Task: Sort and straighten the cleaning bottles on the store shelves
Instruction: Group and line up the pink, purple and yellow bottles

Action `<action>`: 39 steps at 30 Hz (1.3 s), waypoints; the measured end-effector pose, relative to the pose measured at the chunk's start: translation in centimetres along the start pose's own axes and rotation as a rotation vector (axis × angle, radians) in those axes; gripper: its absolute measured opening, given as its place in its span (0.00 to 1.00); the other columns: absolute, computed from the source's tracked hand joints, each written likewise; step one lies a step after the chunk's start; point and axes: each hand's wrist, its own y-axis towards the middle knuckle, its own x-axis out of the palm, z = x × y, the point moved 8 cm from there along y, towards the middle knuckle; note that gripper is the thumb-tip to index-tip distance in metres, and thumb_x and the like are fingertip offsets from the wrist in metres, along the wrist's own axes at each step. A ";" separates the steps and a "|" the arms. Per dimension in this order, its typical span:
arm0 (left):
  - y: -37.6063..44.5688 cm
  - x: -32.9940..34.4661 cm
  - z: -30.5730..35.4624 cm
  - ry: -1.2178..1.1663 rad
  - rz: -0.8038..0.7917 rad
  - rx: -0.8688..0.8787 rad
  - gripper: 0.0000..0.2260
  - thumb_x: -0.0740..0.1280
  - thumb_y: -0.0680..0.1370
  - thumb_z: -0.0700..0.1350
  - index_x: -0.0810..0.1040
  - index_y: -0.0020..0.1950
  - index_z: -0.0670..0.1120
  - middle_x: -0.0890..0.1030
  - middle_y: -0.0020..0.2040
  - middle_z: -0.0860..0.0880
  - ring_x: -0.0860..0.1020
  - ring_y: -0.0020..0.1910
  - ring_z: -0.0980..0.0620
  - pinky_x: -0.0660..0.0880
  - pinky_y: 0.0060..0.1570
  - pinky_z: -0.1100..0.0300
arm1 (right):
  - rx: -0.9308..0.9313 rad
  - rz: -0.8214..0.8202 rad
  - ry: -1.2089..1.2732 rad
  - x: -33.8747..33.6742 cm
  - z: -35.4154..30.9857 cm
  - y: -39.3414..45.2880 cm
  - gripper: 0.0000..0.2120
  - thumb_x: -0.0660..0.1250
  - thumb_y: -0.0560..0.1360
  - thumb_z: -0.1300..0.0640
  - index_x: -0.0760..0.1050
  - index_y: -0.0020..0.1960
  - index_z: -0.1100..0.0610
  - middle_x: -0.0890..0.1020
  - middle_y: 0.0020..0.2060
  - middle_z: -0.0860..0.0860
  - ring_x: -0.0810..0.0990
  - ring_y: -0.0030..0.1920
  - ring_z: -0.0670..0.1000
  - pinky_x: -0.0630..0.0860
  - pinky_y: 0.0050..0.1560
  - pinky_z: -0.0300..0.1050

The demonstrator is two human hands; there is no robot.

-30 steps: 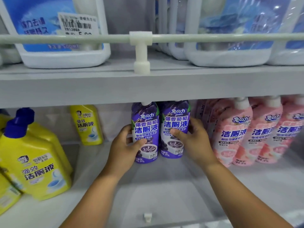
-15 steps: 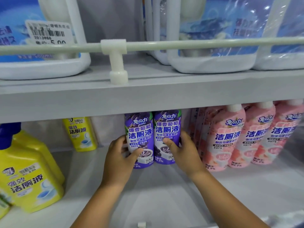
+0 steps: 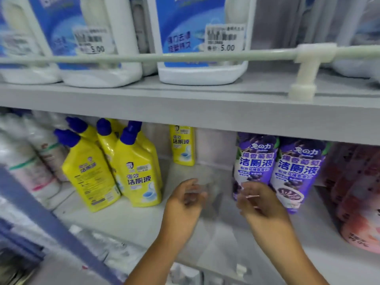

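Here the lower shelf (image 3: 144, 221) is a smooth pale grey board, and two purple bottles (image 3: 275, 167) stand on it side by side, touching, wrapped in glossy printed film with white and blue lettering and a picture of dark grapes. Their tops are hidden behind the front edge of the upper shelf (image 3: 185, 108).

To their left, across a bare stretch of shelf, stands a cluster of yellow bottles (image 3: 115, 167) of hard shiny plastic, flat-sided with angled necks and dark blue caps; one more yellow bottle (image 3: 182, 146) stands alone further back against the rear wall. Pink bottles (image 3: 357, 194) crowd the right side, blurred.

On the upper shelf, large white jugs (image 3: 202, 48) with blue labels and price stickers sit behind a thin pale rail (image 3: 164, 56) held by a plastic post.

The left hand (image 3: 186, 199) hovers over the bare shelf between the yellow and purple groups, fingers loosely spread and blurred, holding nothing. The right hand (image 3: 260, 200) is just in front of the left purple bottle, fingers relaxed and parted, gripping nothing; whether the fingertips touch the bottle cannot be told.
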 end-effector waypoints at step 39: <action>7.5 -25.8 -4.9 -0.151 -0.033 0.104 0.20 0.79 0.72 0.45 0.79 0.57 0.65 0.86 0.52 0.62 0.84 0.49 0.64 0.79 0.49 0.71 | 0.004 0.202 -0.213 11.6 -2.0 6.4 0.16 0.77 0.73 0.59 0.76 0.57 0.54 0.86 0.48 0.46 0.85 0.48 0.44 0.82 0.55 0.51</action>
